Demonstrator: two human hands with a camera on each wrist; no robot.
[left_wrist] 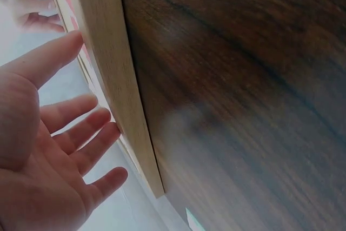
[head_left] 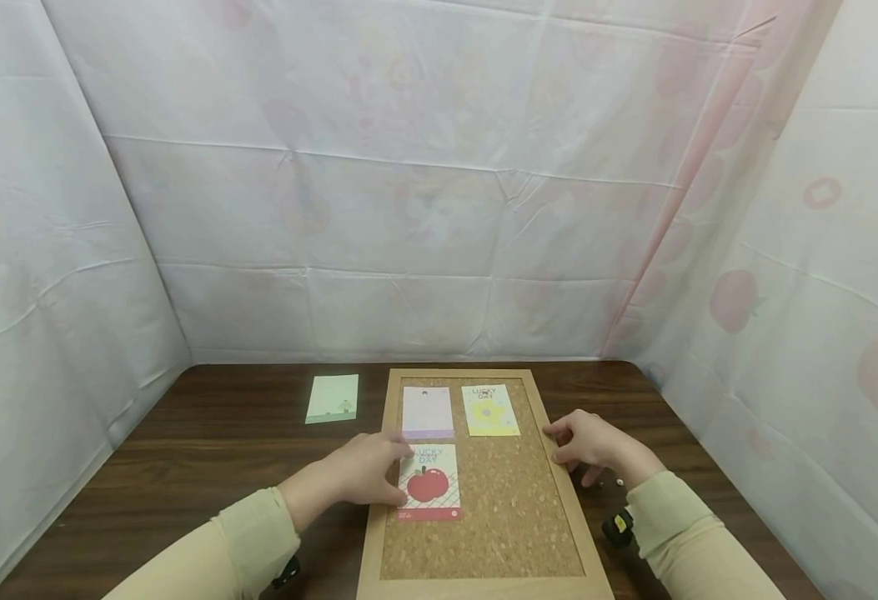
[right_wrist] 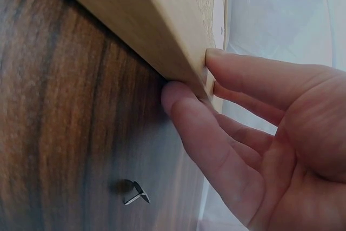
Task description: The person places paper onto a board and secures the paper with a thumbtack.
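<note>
A cork board (head_left: 514, 508) with a pale wooden frame lies on the dark table. My left hand (head_left: 359, 471) rests at the left edge of a red apple card (head_left: 427, 487), its fingers spread and touching it. The left wrist view shows the thumb (left_wrist: 59, 52) over the wooden frame (left_wrist: 105, 52). On the opposite side, my right hand (head_left: 592, 446) pinches the frame's right edge (right_wrist: 162, 31) between thumb and fingers. Above the apple card is a purple-edged card (head_left: 427, 415) with a dark pin at its top. A yellow flower card (head_left: 491, 412) is at its right.
A green-edged card (head_left: 332, 398) lies on the table left of the board. Near my right hand, a thumbtack (right_wrist: 138, 193) lies on the table (head_left: 221, 450). White patterned cloth (head_left: 408, 208) hangs behind and at both sides.
</note>
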